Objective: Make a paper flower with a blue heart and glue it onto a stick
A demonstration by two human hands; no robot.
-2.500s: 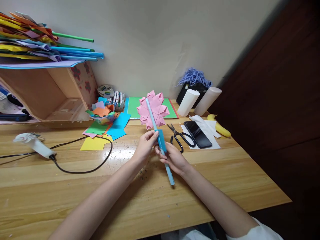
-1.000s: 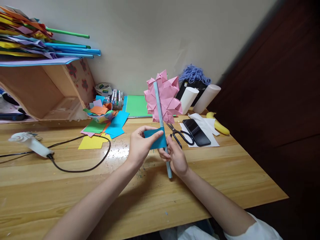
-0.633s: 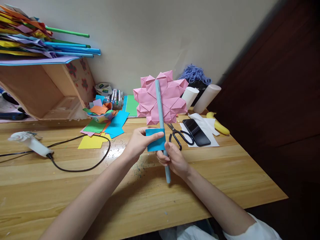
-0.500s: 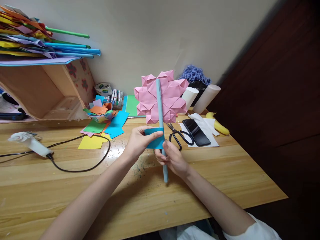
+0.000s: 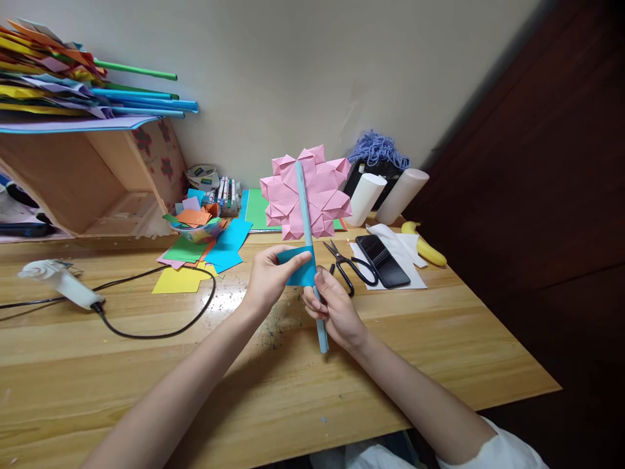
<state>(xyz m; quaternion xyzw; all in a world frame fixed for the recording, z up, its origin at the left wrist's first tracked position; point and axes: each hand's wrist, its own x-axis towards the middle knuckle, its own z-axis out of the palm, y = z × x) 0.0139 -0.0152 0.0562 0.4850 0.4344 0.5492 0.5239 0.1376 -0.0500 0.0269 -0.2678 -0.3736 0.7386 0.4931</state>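
Observation:
A pink folded-paper flower [image 5: 283, 189] is held up over the table, its back side facing me. Along it runs a light blue paper stem [image 5: 303, 208], fixed to the flower's back and leaning slightly left at the top. My left hand [image 5: 273, 277] pinches a blue piece of paper [image 5: 300, 275], thumb in front, and the paper's right edge lies around the stem. Just below that, my right hand [image 5: 336, 306] is closed on the stem, thumb near the paper's lower right corner. The fingers behind the blue paper are hidden.
Black-handled scissors [image 5: 347, 266], a phone [image 5: 383, 260] and a banana-shaped yellow thing [image 5: 424, 246] lie to the right. On the left are a white glue gun [image 5: 61, 283] with its cord, coloured paper sheets [image 5: 178, 280] and a bowl of scraps [image 5: 198, 228].
The flower's head has tipped to the left, and the stem leans more. Both hands keep their grip on the blue paper and stem.

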